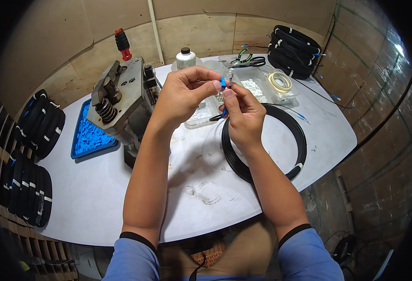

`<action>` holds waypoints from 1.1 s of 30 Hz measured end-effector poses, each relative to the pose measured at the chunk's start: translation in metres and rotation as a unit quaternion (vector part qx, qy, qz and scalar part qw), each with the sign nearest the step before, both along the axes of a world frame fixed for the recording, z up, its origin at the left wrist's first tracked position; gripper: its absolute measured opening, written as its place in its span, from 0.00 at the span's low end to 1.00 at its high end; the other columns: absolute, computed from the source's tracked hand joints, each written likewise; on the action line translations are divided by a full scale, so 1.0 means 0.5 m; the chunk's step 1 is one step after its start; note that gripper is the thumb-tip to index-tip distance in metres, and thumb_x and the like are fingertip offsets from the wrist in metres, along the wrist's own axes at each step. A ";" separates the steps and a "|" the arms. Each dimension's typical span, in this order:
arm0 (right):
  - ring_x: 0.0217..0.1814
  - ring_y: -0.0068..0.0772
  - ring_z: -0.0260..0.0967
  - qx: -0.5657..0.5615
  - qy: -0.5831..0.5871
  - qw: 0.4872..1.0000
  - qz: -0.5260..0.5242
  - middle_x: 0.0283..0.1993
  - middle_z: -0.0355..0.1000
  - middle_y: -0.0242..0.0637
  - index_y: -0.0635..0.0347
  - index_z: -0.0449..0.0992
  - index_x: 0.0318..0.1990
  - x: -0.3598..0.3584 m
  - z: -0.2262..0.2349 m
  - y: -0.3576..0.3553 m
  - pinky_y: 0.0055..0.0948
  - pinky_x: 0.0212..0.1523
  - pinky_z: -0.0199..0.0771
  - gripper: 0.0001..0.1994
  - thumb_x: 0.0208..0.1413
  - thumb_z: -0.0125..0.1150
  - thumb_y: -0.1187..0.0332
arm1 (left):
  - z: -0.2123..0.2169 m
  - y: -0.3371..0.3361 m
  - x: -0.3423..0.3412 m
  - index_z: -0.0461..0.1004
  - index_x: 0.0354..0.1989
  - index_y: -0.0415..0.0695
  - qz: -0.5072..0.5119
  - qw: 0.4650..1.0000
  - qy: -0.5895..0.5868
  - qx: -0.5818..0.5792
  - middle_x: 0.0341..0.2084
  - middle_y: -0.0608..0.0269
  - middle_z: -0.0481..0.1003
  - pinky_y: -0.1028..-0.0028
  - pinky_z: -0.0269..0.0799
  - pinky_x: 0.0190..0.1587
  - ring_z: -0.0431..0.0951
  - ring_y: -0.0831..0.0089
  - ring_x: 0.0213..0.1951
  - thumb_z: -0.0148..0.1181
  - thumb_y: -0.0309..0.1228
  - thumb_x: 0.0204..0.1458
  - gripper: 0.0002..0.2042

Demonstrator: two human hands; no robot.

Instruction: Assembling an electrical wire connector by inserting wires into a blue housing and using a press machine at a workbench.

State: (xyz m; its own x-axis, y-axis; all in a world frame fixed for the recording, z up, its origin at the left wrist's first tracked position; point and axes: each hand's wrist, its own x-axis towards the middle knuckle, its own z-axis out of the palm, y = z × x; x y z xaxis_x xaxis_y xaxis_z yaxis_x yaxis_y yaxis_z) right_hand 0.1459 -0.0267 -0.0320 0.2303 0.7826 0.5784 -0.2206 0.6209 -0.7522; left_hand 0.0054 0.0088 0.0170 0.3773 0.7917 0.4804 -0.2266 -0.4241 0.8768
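My left hand (183,96) pinches a small blue plastic connector piece (223,83) between thumb and forefinger, above the middle of the table. Close against it, my right hand (246,118) has its thumb and fingers closed on the end of a black cable, where a blue sleeve (224,112) shows below the thumb. A small clear piece stands up by the right fingertips. Fingers partly cover where the blue piece and the cable end meet. Below my right hand lies a coil of black cable (301,145), its other end blue and white-tipped.
A metal hand press (126,89) with a red-black handle stands left, beside a blue tray (77,147) of blue pieces. Behind my hands are clear bins of white parts (253,89), a tape roll (279,82), scissors and a bottle (186,60). Black cable coils (294,51) are stacked around.
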 end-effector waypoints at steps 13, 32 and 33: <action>0.27 0.14 0.67 -0.004 -0.009 1.000 -0.006 0.29 0.74 0.28 0.64 0.76 0.46 0.001 -0.003 0.003 0.15 0.29 0.68 0.12 0.58 0.61 0.67 | -0.001 0.000 -0.001 0.77 0.42 0.34 0.012 0.999 0.025 -0.015 0.32 0.59 0.78 0.75 0.75 0.43 0.77 0.77 0.35 0.61 0.29 0.54 0.11; 0.28 0.14 0.68 -0.002 -0.015 1.000 -0.025 0.32 0.76 0.31 0.65 0.76 0.47 0.000 -0.009 0.004 0.16 0.30 0.71 0.13 0.58 0.61 0.68 | 0.006 -0.004 -0.010 0.77 0.43 0.37 0.015 0.997 0.054 -0.044 0.32 0.60 0.78 0.76 0.77 0.41 0.78 0.76 0.35 0.60 0.30 0.55 0.11; 0.28 0.14 0.68 0.003 -0.019 1.000 -0.023 0.32 0.76 0.31 0.65 0.76 0.47 -0.001 -0.009 0.005 0.16 0.30 0.71 0.13 0.58 0.61 0.68 | 0.008 -0.005 -0.013 0.77 0.43 0.36 -0.004 0.997 0.048 -0.060 0.32 0.60 0.78 0.76 0.77 0.41 0.78 0.76 0.34 0.60 0.30 0.55 0.11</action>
